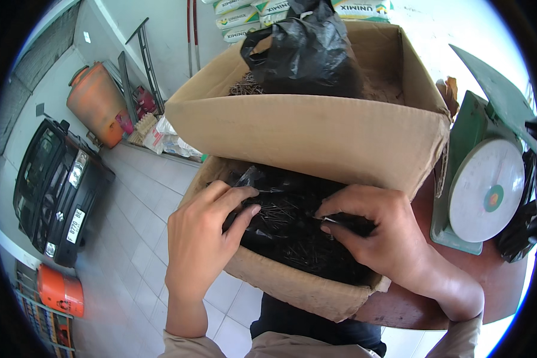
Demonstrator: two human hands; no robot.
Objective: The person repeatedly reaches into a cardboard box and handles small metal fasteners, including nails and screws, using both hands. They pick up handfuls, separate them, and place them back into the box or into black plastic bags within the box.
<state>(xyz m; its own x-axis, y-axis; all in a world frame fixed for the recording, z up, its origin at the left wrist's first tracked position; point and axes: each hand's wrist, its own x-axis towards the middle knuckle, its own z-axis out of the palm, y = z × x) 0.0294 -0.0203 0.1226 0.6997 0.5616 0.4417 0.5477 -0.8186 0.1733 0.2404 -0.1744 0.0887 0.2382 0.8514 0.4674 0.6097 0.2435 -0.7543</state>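
Note:
In front of me an open cardboard box (pixel 295 279) holds black plastic bags (pixel 268 241) with thin metal nails (pixel 277 214) loose in them. More nails (pixel 302 256) lie nearer the front wall. My left hand (pixel 206 232) reaches over the box's left side, its thumb and index fingertip apart above the nails. A thin sliver shows beside that index fingertip; whether the finger touches it is unclear. On the right, my right hand (pixel 376 228) pinches a small shiny nail (pixel 330 220) between thumb and fingers, just above the black plastic.
Behind stands a larger cardboard box (pixel 304 129) with a black plastic bag (pixel 302 58) and nails (pixel 247 85). A green dial scale (pixel 465 134) sits right on the brown table (pixel 487 277). Left are a parked car (pixel 53 192), an orange tank (pixel 96 100) and stacked sacks (pixel 237 19) behind.

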